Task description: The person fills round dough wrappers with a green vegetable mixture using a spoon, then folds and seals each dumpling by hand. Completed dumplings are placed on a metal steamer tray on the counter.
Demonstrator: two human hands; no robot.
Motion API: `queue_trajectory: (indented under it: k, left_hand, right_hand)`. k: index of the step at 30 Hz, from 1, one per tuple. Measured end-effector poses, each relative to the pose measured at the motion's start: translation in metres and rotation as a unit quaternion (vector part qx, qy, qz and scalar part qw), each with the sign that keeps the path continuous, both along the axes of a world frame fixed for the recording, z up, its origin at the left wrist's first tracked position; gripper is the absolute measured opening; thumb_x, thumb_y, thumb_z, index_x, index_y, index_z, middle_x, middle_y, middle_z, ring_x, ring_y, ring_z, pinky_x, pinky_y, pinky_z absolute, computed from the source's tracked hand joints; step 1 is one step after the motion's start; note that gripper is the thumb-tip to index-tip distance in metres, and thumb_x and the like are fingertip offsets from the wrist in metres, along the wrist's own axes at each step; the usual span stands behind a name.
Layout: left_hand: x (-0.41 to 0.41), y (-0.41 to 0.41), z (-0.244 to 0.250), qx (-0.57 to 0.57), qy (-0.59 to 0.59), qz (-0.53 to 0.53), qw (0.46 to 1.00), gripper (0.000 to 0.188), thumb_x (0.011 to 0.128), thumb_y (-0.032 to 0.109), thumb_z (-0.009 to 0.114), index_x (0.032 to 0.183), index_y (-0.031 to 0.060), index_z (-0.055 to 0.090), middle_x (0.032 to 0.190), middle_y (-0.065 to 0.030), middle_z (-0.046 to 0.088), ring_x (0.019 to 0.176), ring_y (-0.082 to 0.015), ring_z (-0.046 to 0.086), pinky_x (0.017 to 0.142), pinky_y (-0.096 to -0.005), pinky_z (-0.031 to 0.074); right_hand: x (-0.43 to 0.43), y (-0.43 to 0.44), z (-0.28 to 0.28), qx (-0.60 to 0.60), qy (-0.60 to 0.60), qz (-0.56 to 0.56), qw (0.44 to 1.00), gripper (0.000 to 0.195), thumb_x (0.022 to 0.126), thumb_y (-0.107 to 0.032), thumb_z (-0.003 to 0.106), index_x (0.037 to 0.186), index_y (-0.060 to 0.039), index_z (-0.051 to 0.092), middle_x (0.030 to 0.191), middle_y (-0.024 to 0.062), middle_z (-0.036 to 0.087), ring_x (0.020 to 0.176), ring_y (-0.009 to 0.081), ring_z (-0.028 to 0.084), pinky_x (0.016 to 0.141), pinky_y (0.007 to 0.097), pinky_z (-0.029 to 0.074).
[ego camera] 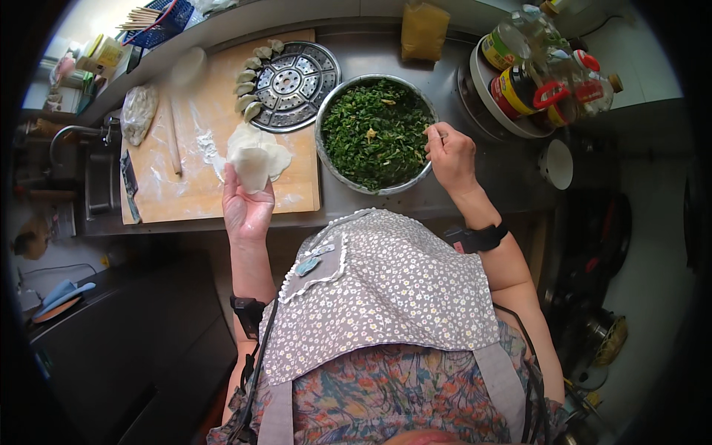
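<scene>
A round dough wrapper rests on the fingers of my left hand, palm up at the near side of the wooden board. More flattened wrappers lie on the board just beyond it. My right hand grips the handle of a utensil at the right rim of a metal bowl; the utensil's other end is hidden. Chopped green filling fills the bowl. Folded dumplings line the left edge of a perforated steamer plate.
On the wooden board are a rolling pin, loose flour, a bag of dough and a dark-bladed knife. A yellow package stands behind the bowl. Bottles crowd a round tray at right, near a white bowl.
</scene>
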State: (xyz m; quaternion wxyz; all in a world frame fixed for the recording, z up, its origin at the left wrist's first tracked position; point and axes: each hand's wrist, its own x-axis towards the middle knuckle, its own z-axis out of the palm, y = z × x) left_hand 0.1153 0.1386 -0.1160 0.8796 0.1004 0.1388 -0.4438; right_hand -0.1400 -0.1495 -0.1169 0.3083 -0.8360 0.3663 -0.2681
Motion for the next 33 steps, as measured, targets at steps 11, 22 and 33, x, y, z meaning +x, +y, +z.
queue_trajectory:
  k: [11, 22, 33]
  left_hand:
    - [-0.037, -0.037, 0.021, -0.102, -0.037, -0.114, 0.988, 0.051, 0.107, 0.016, 0.054, 0.153, -0.0005, 0.039, 0.146, -0.0137, 0.057, 0.13, -0.025, 0.061, 0.113, -0.0461, 0.048]
    - [-0.062, -0.099, 0.009, -0.095, -0.032, -0.119, 0.988, 0.046, 0.106, 0.018, 0.057, 0.149, 0.005, 0.046, 0.149, -0.0129, 0.055, 0.136, -0.0251, 0.055, 0.116, -0.0454, 0.046]
    - [-0.092, -0.205, 0.017, 0.152, -0.054, -0.149, 0.976, 0.043, 0.115, 0.028, 0.032, 0.141, -0.0013, 0.047, 0.139, -0.0187, 0.057, 0.131, -0.0331, 0.056, 0.115, -0.0516, 0.043]
  right_hand:
    - [-0.017, -0.018, -0.019, 0.301, -0.212, -0.055, 0.928, 0.027, 0.107, -0.022, 0.057, 0.103, 0.0012, 0.069, 0.074, 0.0085, 0.07, 0.059, 0.0113, 0.065, 0.054, 0.0239, 0.053]
    - [-0.029, -0.021, -0.006, 0.304, -0.293, -0.058, 0.904, 0.03, 0.109, -0.023, 0.055, 0.105, 0.0027, 0.069, 0.078, 0.0091, 0.071, 0.063, 0.0121, 0.066, 0.057, 0.0239, 0.053]
    - [-0.006, -0.001, 0.055, 0.184, -0.304, -0.012, 0.935, 0.028, 0.109, -0.021, 0.055, 0.107, 0.003, 0.069, 0.086, 0.0084, 0.072, 0.069, 0.0126, 0.067, 0.062, 0.0245, 0.054]
